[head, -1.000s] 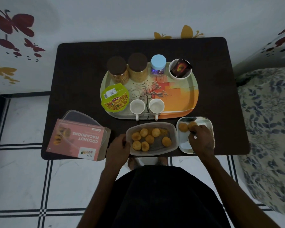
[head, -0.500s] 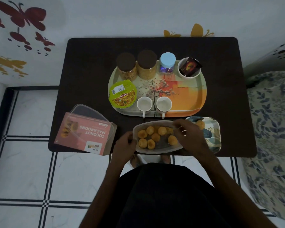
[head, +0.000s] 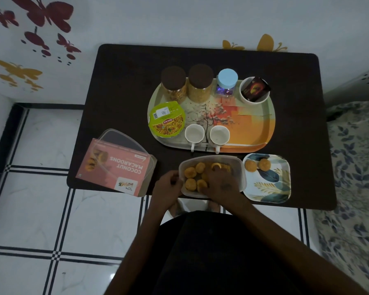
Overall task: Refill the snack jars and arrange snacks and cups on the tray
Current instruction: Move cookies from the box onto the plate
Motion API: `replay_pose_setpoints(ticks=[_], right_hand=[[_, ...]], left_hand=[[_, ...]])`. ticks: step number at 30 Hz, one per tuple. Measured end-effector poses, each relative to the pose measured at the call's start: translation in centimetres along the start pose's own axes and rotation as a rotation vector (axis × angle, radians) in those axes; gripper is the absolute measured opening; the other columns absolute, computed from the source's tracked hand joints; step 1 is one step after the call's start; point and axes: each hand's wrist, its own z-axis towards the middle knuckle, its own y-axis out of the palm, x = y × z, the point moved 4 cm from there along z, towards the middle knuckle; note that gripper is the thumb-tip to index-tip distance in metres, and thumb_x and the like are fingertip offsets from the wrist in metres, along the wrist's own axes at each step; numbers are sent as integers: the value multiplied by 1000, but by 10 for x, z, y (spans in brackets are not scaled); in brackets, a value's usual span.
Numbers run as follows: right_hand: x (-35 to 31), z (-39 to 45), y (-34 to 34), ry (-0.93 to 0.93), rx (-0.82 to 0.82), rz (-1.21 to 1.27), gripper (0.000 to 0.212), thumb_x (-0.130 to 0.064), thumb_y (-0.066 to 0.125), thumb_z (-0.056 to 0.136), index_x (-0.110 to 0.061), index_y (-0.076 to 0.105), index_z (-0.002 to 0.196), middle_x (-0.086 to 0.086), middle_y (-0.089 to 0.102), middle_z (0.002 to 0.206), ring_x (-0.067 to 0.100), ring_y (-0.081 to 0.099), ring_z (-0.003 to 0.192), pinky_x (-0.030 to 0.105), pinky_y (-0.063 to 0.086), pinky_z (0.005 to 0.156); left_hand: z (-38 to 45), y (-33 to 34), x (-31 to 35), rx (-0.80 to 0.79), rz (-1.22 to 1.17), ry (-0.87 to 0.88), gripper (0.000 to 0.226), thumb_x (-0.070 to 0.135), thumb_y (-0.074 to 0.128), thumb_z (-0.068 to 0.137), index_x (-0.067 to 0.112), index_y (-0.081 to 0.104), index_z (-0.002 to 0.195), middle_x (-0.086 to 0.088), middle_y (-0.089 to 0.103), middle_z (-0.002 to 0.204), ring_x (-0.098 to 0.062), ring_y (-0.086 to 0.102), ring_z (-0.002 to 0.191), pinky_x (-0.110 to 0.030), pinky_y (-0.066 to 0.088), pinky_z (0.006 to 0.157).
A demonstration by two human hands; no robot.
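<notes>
At the bench's near edge, right hand [head: 218, 182] pinched a crumbly macaroon [head: 216, 166]; left hand [head: 167, 186] gripped the light plastic container [head: 239, 169] rim.

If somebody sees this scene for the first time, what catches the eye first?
Probably the orange tray mid-table, carrying jars and two white cups. Just in front, the right hand reaches into a clear container of round macaroons while the left hand steadies its edge. Two macaroons lie on the leaf-patterned plate beside it.
</notes>
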Motion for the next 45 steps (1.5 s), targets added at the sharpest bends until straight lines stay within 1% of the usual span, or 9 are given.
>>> replay_pose_setpoints(ticks=[9, 13, 16, 19, 25, 32, 37, 42, 45], right_hand=[[-4, 2, 5, -8, 21, 8, 50, -42, 59, 85, -12, 49, 124, 13, 55, 123, 29, 54, 106, 34, 41, 76], [-3, 5, 2, -3, -3, 68, 58, -44, 64, 83, -12, 47, 129, 12, 55, 126, 28, 55, 111, 37, 48, 88], [-1, 9, 6, -18, -76, 116, 49, -46, 63, 83, -11, 59, 117, 11, 61, 119, 26, 57, 109, 35, 47, 90], [0, 11, 11, 9, -144, 183, 60, -57, 55, 72, -11, 62, 111, 12, 63, 115, 26, 57, 107, 33, 47, 90], [1, 9, 8, 6, -93, 263, 41, -35, 69, 81, -10, 55, 111, 4, 61, 96, 16, 55, 84, 27, 36, 67], [2, 7, 3, -9, -95, 314, 34, -37, 69, 85, -13, 64, 108, 2, 67, 99, 14, 60, 87, 22, 40, 62], [7, -9, -18, -19, -35, 507, 32, -33, 75, 80, -18, 66, 106, -1, 68, 96, 16, 63, 90, 33, 52, 77], [42, -41, -58, 60, 242, 786, 25, -24, 80, 79, -29, 64, 98, -10, 62, 95, 2, 58, 84, 11, 45, 67], [77, -57, -69, 173, 390, 903, 26, -23, 79, 81, -22, 66, 103, -6, 64, 97, 5, 60, 89, 20, 50, 73]], left_hand=[[4, 1, -5, -14, -15, 10, 23, 48, 53, 78, 43, 61, 99, 7, 71, 103, -16, 70, 95, -48, 58, 86], [7, 1, -9, -11, -38, 2, 23, 53, 55, 76, 44, 62, 97, 8, 71, 103, -15, 70, 95, -48, 58, 85], [11, 2, -15, -7, -73, -14, 27, 59, 57, 70, 46, 64, 93, 8, 72, 103, -15, 70, 95, -49, 58, 85], [11, 2, -15, -1, -81, -13, 23, 55, 58, 73, 45, 64, 92, 8, 72, 101, -15, 70, 95, -49, 59, 85], [12, 3, -16, 8, -79, -10, 20, 50, 59, 76, 43, 64, 94, 8, 72, 100, -15, 71, 92, -49, 59, 84], [12, 4, -17, 18, -98, -22, 32, 60, 55, 64, 46, 64, 91, 9, 72, 100, -15, 71, 95, -49, 58, 85], [11, 3, -16, 19, -83, -15, 31, 61, 54, 66, 45, 64, 91, 8, 72, 100, -16, 71, 94, -49, 58, 85], [13, 3, -18, 29, -73, -6, 25, 57, 55, 70, 47, 64, 90, 8, 73, 99, -16, 70, 93, -50, 58, 84], [14, 4, -20, 31, -72, -3, 23, 58, 55, 70, 50, 65, 89, 9, 73, 97, -16, 71, 92, -51, 59, 83]])
